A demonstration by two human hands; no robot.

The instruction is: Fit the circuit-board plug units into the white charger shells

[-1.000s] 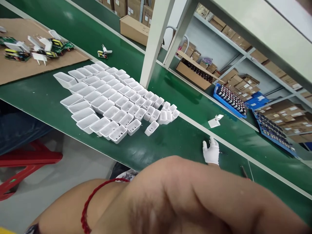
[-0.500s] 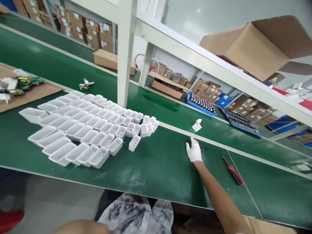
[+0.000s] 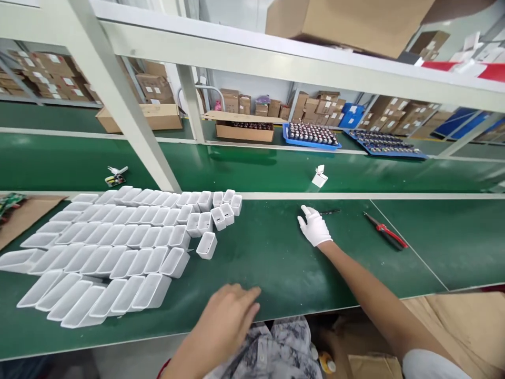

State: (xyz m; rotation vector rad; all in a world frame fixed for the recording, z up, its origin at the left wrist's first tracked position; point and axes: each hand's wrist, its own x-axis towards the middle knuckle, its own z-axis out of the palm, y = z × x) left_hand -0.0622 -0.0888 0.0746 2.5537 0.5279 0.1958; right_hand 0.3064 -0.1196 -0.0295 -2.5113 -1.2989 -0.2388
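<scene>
My left hand (image 3: 229, 318) is bare and hovers over the front edge of the green bench (image 3: 272, 258), fingers stretched out and holding nothing. A white glove covers my right hand (image 3: 314, 227), which rests on the bench with thumb and index finger apart. Just beyond its knuckles lies a thin black tool (image 3: 331, 211), too small to name. Left of my hands, rows of white open plastic housings (image 3: 130, 234) cover the bench, one housing (image 3: 206, 245) standing apart nearest me. Red-handled pliers (image 3: 385, 231) lie to the right of my right hand.
A white post (image 3: 122, 105) rises behind the housings, under a shelf beam. On the far belt are a white plastic piece (image 3: 320, 177) and a small circuit board (image 3: 115, 179). Farther back stand a blue tray (image 3: 311, 135) of small parts and an open carton (image 3: 244, 131).
The view has levelled and turned. My left hand has come up from the bottom edge to over the bench's front. My right hand stays near the thin black tool.
</scene>
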